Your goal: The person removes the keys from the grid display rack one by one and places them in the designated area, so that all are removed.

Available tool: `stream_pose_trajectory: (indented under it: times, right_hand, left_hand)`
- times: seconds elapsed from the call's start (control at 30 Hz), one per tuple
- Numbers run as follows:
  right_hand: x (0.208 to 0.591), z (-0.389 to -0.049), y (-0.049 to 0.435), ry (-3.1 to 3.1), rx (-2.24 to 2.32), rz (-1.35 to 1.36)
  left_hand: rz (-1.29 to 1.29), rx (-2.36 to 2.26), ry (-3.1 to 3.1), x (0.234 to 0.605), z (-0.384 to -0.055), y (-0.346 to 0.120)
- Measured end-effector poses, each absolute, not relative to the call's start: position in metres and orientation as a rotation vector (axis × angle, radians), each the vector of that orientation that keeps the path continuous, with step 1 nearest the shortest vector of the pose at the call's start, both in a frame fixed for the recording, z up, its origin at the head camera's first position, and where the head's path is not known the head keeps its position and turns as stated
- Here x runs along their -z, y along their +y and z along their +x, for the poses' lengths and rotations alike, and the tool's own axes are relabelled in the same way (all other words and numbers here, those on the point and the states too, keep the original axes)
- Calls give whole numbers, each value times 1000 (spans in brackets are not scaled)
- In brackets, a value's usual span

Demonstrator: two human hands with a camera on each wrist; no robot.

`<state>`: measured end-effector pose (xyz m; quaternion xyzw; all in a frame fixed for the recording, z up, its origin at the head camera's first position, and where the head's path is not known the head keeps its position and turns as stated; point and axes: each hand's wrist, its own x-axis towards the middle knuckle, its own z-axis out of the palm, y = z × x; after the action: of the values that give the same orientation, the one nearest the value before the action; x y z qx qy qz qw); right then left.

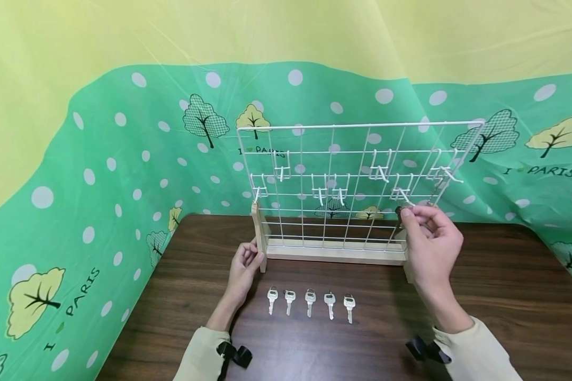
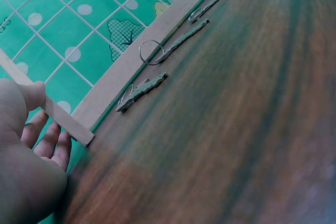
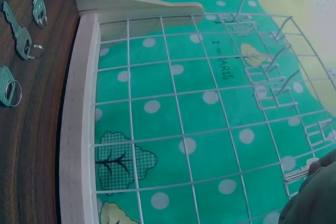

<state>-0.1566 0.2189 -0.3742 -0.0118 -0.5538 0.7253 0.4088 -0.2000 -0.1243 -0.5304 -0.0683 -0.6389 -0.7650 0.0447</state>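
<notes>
My left hand [image 1: 240, 269] holds the left wooden upright [image 1: 259, 233] of a stand, thumb on one side and fingers on the other. Above the wooden base [image 1: 333, 254] rises a white wire grid [image 1: 362, 125] with several white hooks [image 1: 380, 172]. At the grid's right side, my right hand [image 1: 434, 248] pinches a key [image 3: 298, 173] close to the tip of a lower hook [image 1: 401, 194]; the palm hides much of the key in the right wrist view. Several silver keys [image 1: 310, 302] with small rings lie in a row on the table before the stand.
A dark wooden table [image 1: 171, 317] carries the stand. Behind it hangs a green and yellow cloth [image 1: 124, 159] with dots and trees. Something thin and metallic [image 1: 432, 197] hangs by the rightmost upper hook [image 1: 442, 172].
</notes>
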Motion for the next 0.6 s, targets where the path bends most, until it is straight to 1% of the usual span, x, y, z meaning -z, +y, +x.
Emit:
stream_pose_trajectory:
  times: [0.4, 0.6]
  right_hand:
    - [381, -145, 227, -1401, -1815, 64]
    - [387, -134, 229, -1567, -1773, 8]
  left_hand:
    - [-215, 2333, -1947, 532, -200, -124]
    - [-213, 2340, -1940, 531, -200, -124]
